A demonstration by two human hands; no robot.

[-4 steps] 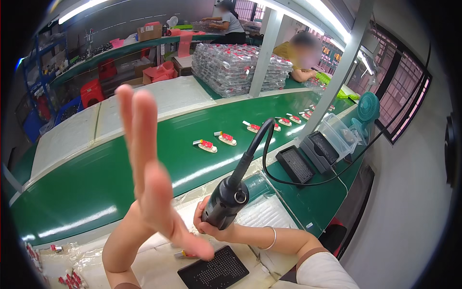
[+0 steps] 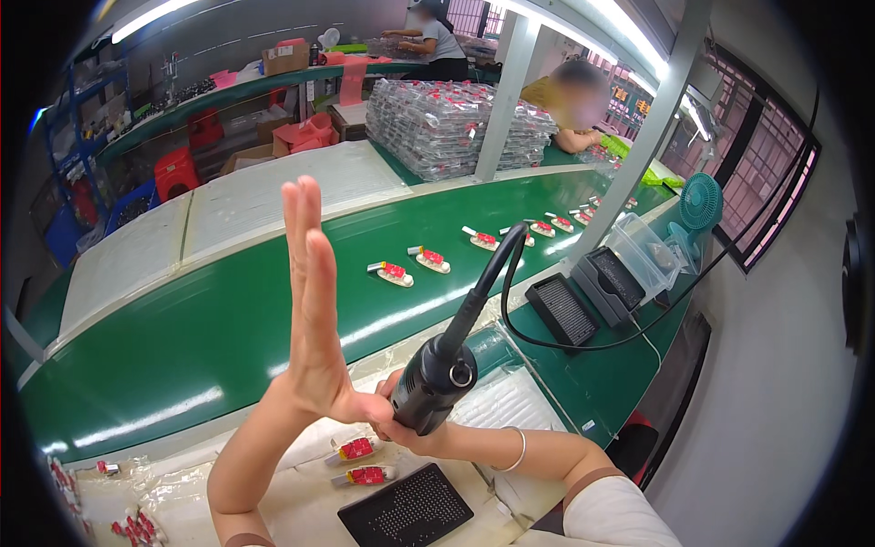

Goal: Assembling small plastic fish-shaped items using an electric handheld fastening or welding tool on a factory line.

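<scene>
Here my right hand [image 2: 410,428] is clenched round the black corded power tool [image 2: 439,378] above the surface [image 2: 292,492]; it looks rigid and weighty, best held at its thick body. My left hand [image 2: 314,301] is raised flat, holding nothing.

Camera: one head-worn fisheye, the left of a side-by-side pair; upright, not mirrored.
Position: above the person's own tabletop [image 2: 301,497], at head height.
Facing: forward and down, across the green belt [image 2: 228,337] toward the far shelves.
Nearness: very close to the raised left hand [image 2: 314,301] and right hand [image 2: 410,428]; forearms enter from the lower edge.
Distortion: the belt's straight edges bow toward the rim; corners are black.
Shared view: only this one view is shown.
</scene>
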